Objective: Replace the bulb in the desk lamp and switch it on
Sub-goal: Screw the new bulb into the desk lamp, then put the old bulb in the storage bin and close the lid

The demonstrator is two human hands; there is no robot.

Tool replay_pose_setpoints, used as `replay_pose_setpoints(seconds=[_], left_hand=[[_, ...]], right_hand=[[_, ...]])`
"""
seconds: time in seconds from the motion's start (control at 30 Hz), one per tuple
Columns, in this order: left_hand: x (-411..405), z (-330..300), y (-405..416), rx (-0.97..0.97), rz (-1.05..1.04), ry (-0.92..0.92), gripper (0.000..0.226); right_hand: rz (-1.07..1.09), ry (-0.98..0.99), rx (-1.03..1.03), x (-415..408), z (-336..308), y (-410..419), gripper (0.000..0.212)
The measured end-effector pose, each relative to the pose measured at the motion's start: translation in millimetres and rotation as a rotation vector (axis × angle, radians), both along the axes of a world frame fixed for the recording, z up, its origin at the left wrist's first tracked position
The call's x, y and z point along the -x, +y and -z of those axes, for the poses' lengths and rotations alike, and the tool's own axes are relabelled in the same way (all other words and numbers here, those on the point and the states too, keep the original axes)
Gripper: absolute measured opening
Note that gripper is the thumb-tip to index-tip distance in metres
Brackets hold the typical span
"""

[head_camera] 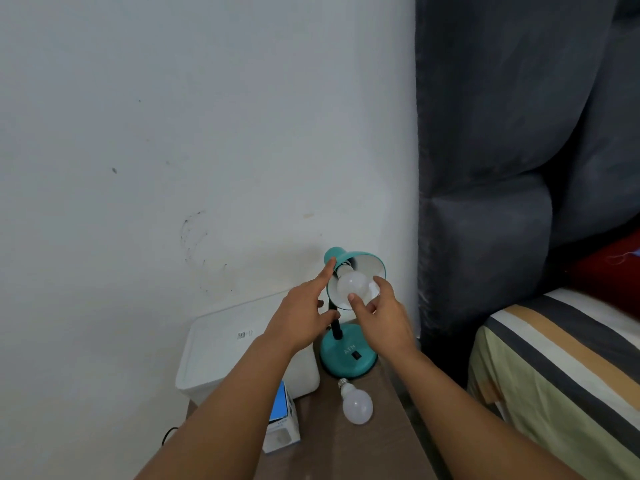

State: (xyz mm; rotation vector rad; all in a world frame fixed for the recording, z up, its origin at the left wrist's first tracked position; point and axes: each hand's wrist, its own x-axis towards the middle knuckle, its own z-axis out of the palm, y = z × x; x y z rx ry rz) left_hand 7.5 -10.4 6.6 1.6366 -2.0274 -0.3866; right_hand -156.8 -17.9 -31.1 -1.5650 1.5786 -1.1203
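A teal desk lamp stands on a brown bedside table (363, 445), its round base (347, 355) carrying a black switch (356, 356). Its shade (367, 263) tilts toward me with a white bulb (350, 284) seated in the socket. My right hand (377, 317) grips that bulb with thumb and fingertips. My left hand (304, 313) is spread, its index finger resting on the back of the shade. A second white bulb (356, 403) lies loose on the table in front of the base, its screw cap pointing at the lamp.
A white plastic box (225, 355) sits left of the lamp against the white wall. A blue and white bulb carton (282, 420) lies beside it. A dark padded headboard (485, 202) and a bed with striped sheets (561, 368) are on the right.
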Motion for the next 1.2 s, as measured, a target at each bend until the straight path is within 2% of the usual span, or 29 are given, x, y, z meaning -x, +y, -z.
replay_pose_setpoints(seconds=[0.27, 0.43, 0.6, 0.67, 0.73, 0.87, 0.97, 1.1, 1.2], left_hand=[[-25, 4, 39, -0.038, -0.055, 0.016, 0.086], [-63, 19, 72, -0.042, -0.165, 0.056, 0.077], [-114, 37, 101, -0.015, -0.324, 0.067, 0.061], [-135, 45, 108, 0.000, -0.390, 0.107, 0.058], [-153, 53, 113, -0.006, -0.460, 0.107, 0.062], [-177, 65, 121, -0.110, -0.581, 0.185, 0.085], [-188, 70, 118, -0.119, -0.576, 0.282, 0.098], [-193, 76, 109, -0.161, -0.546, 0.410, 0.103], [-194, 78, 104, -0.177, -0.542, 0.422, 0.102]], right_hand=[[-0.002, -0.023, 0.068, -3, 7, 38, 0.045], [-0.150, -0.002, 0.050, -24, 24, 56, 0.039], [-0.278, 0.046, 0.043, -50, 38, 57, 0.044], [-0.316, 0.083, 0.049, -59, 41, 54, 0.052], [-0.348, 0.129, 0.031, -68, 46, 49, 0.069], [-0.389, 0.208, -0.016, -81, 53, 33, 0.098], [-0.415, 0.262, -0.045, -88, 56, 18, 0.113], [-0.467, 0.276, -0.101, -99, 63, -1, 0.128], [-0.521, 0.223, -0.117, -104, 66, -7, 0.122]])
